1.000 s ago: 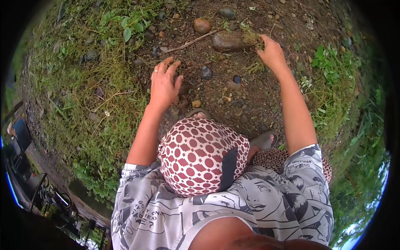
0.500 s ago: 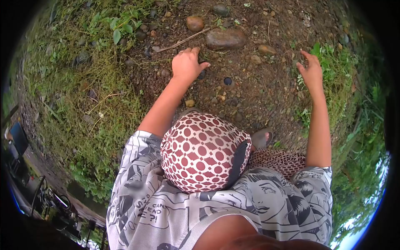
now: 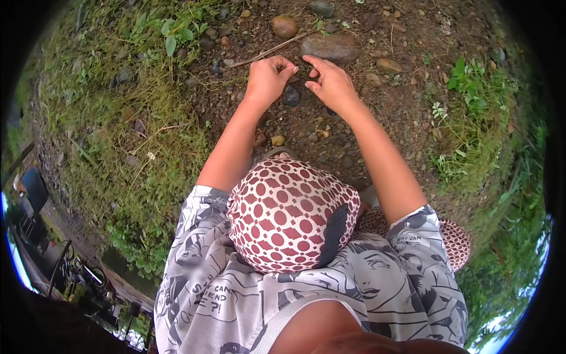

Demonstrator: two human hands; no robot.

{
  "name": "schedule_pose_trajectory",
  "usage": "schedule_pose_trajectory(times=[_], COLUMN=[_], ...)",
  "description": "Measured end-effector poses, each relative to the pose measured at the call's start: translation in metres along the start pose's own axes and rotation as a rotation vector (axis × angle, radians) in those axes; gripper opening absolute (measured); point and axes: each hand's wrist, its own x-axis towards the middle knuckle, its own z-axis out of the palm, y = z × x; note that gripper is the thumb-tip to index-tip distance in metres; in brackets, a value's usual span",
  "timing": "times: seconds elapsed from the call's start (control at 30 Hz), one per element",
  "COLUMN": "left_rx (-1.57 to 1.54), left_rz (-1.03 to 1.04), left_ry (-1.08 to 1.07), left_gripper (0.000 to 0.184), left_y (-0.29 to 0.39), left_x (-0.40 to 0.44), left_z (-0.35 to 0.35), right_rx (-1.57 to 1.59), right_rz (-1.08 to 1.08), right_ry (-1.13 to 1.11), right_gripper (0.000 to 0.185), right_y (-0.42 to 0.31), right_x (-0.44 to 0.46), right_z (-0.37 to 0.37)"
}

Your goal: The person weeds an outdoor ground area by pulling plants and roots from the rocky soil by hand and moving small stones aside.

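On the left I see a tangled mat of green and yellowish weeds (image 3: 100,135), then the bare left hand (image 3: 268,79), thumb and fingers drawn together; I cannot tell whether anything is pinched there. A thin brown wooden stick (image 3: 268,52) lies just beyond it on brown soil (image 3: 407,118). Next come a dark grey stone (image 3: 291,95) near both hands, a long brown stone (image 3: 330,47), the bare right hand (image 3: 333,87), fingers parted, and an oval tan stone (image 3: 389,65)
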Motion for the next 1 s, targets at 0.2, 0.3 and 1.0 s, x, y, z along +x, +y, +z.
schedule_pose_trajectory(times=[0.2, 0.3, 1.0], left_rx=[-0.127, 0.007, 0.595], left_rz=[0.036, -0.021, 0.27], left_ry=[0.025, 0.198, -0.003], left_gripper=[0.027, 0.035, 0.011], left_y=[-0.003, -0.021, -0.076], left_x=[-0.028, -0.064, -0.1], left_z=[-0.042, -0.076, 0.015], right_rx=[0.003, -0.019, -0.302], right_rz=[-0.161, -0.113, -0.111], right_ry=[-0.046, -0.093, -0.151], right_gripper=[0.037, 0.033, 0.018], right_y=[-0.019, -0.029, 0.013], right_x=[0.019, 0.013, -0.034], right_z=[0.033, 0.025, 0.056])
